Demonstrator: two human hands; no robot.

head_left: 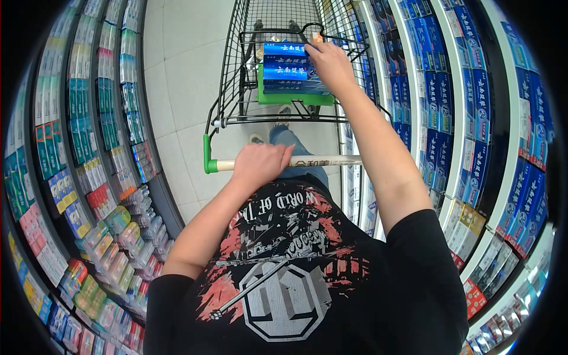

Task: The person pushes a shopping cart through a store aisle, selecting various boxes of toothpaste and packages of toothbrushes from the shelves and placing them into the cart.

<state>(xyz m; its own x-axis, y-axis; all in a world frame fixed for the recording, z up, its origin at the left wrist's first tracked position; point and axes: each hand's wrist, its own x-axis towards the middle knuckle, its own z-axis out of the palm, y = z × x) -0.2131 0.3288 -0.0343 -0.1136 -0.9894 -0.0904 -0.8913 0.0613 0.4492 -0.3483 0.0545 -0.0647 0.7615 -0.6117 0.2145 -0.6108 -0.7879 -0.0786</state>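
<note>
My left hand (pixel 264 161) is closed around the pale handle bar (pixel 223 165) of a shopping cart, left of its middle. Out ahead, my right hand (pixel 329 62) has its fingers on the right end of a blue toothpaste box (pixel 284 49) with white lettering. That box lies at the far side of a small pile of similar blue boxes (pixel 285 73) on the cart's green seat flap (pixel 269 98). My right palm and wrist cover the right end of the pile, and the undersides of the fingers are hidden.
The black wire cart basket (pixel 284 13) stretches ahead. Shelves of toothbrush packs (pixel 77 118) run along the left, and shelves of blue toothpaste boxes (pixel 435 94) line the right. Pale floor tiles (pixel 177 71) show left of the cart. A foot (pixel 257 138) is visible below it.
</note>
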